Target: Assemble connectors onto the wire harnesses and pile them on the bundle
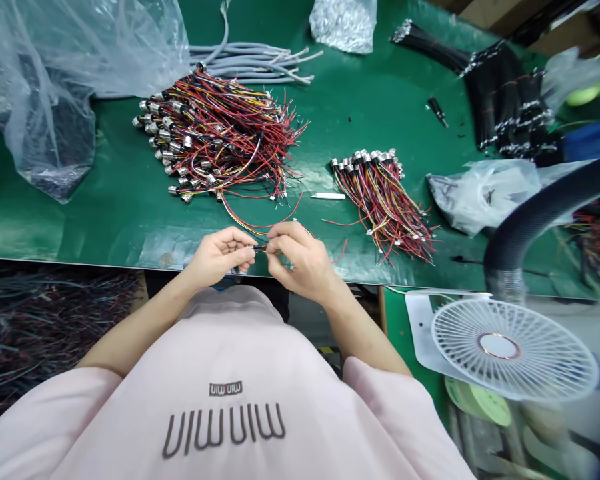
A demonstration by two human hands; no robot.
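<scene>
Near the table's front edge, my left hand point(223, 255) pinches one end of a wire harness point(261, 249), its fingers closed round what seems to be a connector, mostly hidden. Just beside it, my right hand point(300, 257) is closed on the harness wires. Red, yellow and dark wires loop out behind both hands. Beyond them lies a large heap of wired connectors point(225, 133) with round metal ends to the left. A smaller bundle of the same wired connectors point(383, 200) rests to the right. A short white stick point(329, 196) lies between the two piles.
Grey cables point(255, 63) and a clear plastic bag point(110, 47) lie at the back left. Black cable bundles point(505, 93) are at the far right. A white fan point(515, 347) and a black hose point(545, 207) stand right of my arm. More wires point(45, 340) fill the lower left.
</scene>
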